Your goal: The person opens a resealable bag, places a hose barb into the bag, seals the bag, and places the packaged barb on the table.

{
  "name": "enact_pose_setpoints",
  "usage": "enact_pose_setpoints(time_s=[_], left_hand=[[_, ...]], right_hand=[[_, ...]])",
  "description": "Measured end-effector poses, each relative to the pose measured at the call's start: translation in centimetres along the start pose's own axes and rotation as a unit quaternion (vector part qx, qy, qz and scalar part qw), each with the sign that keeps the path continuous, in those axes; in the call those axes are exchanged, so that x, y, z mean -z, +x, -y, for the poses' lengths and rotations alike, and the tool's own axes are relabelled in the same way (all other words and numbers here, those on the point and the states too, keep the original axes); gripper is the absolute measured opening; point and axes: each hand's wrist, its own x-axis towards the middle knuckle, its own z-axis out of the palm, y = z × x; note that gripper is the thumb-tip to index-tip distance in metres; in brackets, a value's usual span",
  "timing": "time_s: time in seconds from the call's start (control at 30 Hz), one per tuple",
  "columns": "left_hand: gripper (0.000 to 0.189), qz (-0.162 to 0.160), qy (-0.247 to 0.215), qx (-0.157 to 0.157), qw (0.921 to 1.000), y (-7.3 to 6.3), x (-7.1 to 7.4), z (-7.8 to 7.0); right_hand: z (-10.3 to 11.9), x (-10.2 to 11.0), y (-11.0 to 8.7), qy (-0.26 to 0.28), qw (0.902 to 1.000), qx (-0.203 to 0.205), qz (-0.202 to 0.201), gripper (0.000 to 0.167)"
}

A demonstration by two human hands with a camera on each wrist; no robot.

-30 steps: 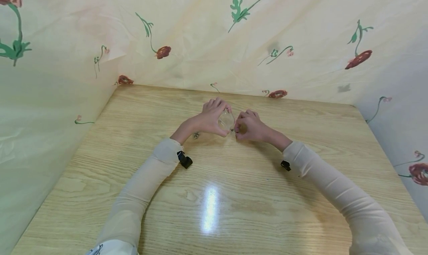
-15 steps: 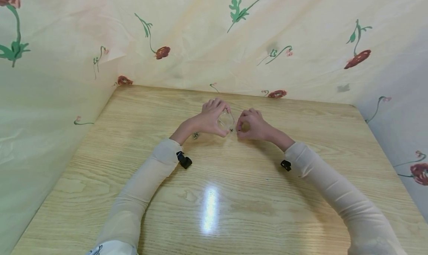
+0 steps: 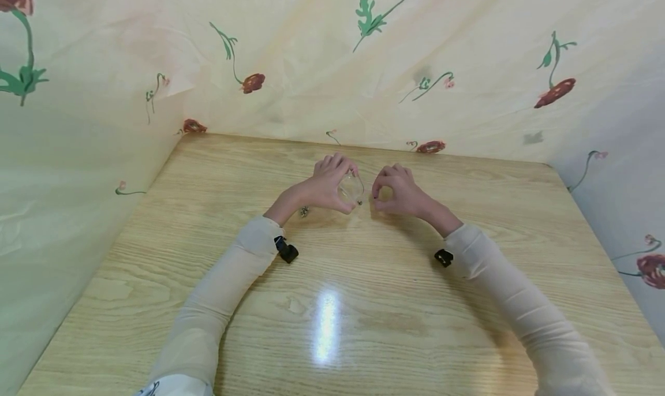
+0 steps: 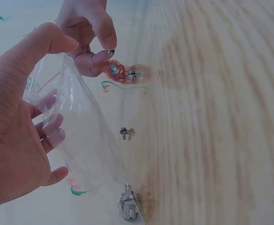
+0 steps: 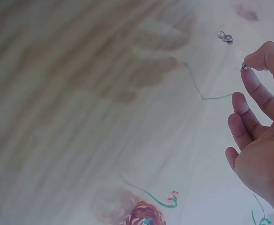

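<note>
My left hand (image 3: pixel 326 188) holds a clear plastic bag (image 4: pixel 87 140), its thumb and fingers spread round the bag's mouth. A faint red line shows near the top of the bag. To the right of it, my right hand (image 3: pixel 402 193) pinches a tiny metal part (image 5: pixel 246 66) between thumb and index finger. The other right fingers are loosely bent. A similar small metal part (image 3: pixel 360 202) sits by the bag's right edge. Near the left wrist lies a little heap of shiny metal parts (image 3: pixel 304 211); in the left wrist view another metal part (image 4: pixel 124 133) stands between.
Both hands work toward the back of a glossy wood-grain table (image 3: pixel 363 303). A flower-printed cloth (image 3: pixel 312 55) hangs behind and along both sides. Black straps with small mounts (image 3: pixel 287 249) are on both sleeved wrists.
My right hand has drawn away to the right from the bag and the small part beside it, its thumb and index finger now forming a ring. The left hand stays put.
</note>
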Motion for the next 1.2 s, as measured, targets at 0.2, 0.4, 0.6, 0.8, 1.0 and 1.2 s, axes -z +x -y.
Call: enact_pose_setpoints(time_s=[0.2, 0.4, 0.6, 0.8, 1.0, 1.2], left_hand=[[0.066, 0.0, -0.001, 0.002, 1.0, -0.1, -0.1, 0.0], [0.066, -0.002, 0.002, 0.005, 1.0, -0.2, -0.2, 0.1], [0.064, -0.003, 0.007, 0.005, 1.0, -0.2, -0.3, 0.1], [0.063, -0.008, 0.008, 0.005, 0.9999, -0.1, -0.4, 0.2], [0.063, -0.011, 0.009, 0.002, 0.9999, -0.1, -0.5, 0.3], [0.063, -0.012, 0.012, -0.002, 0.9999, -0.1, -0.6, 0.5]], right_hand=[[0.2, 0.0, -0.1, 0.009, 0.9997, 0.004, -0.023, 0.008], [0.5, 0.1, -0.1, 0.021, 0.9988, 0.005, -0.044, 0.003], [0.7, 0.1, 0.0, 0.023, 0.9971, 0.008, -0.073, 0.002], [1.2, 0.3, 0.1, 0.034, 0.9934, 0.027, -0.106, 0.004], [1.4, 0.6, 0.4, 0.055, 0.989, 0.052, -0.127, 0.006], [1.8, 1.0, 0.8, 0.071, 0.9838, 0.072, -0.148, 0.011]])
